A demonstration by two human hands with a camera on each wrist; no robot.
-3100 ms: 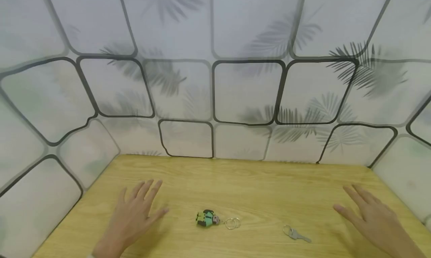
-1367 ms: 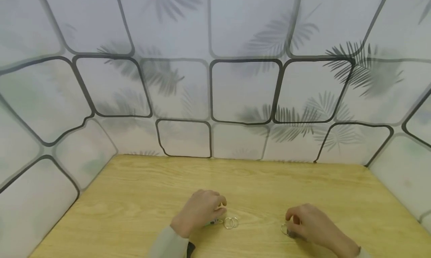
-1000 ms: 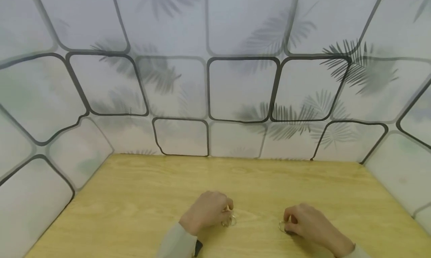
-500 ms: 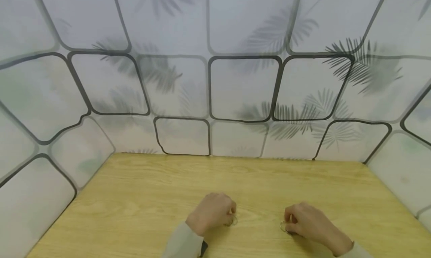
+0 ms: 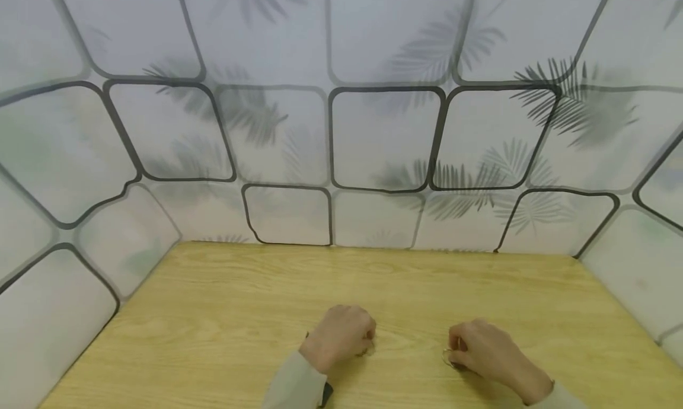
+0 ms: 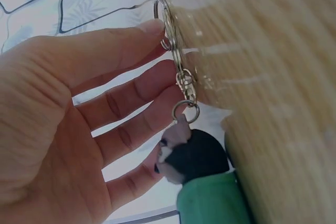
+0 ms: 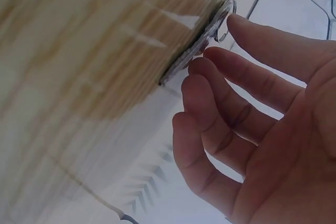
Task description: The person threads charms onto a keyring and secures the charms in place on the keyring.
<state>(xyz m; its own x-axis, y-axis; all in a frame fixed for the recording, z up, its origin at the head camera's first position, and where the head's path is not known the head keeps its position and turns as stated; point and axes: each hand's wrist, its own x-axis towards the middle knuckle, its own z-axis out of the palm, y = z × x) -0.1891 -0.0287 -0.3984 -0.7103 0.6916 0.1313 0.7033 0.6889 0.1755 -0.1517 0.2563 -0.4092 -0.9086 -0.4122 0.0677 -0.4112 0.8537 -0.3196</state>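
Note:
My left hand [image 5: 344,338] pinches the split rings [image 6: 176,51] of a figure keychain [image 6: 210,195], the thumb pressing on one ring. The figure has a green body and a dark-haired head, joined to the rings by a small metal swivel. It lies along the tabletop in the left wrist view; in the head view the hand covers it. Further right, my right hand [image 5: 488,350] holds a flat silver key [image 7: 185,60] between thumb and fingers, low on the table. The key's ring [image 5: 444,358] sticks out left of the fingertips.
A yellow wood-grain table [image 5: 224,314] lies under both hands. White walls [image 5: 384,136] with dark rounded outlines and grey leaf prints rise behind it and at both sides.
Both hands have come inward from open poses at the sides. The left took hold of the keychain's rings, shifting slightly right; the right closed on the key and has stayed nearly still since.

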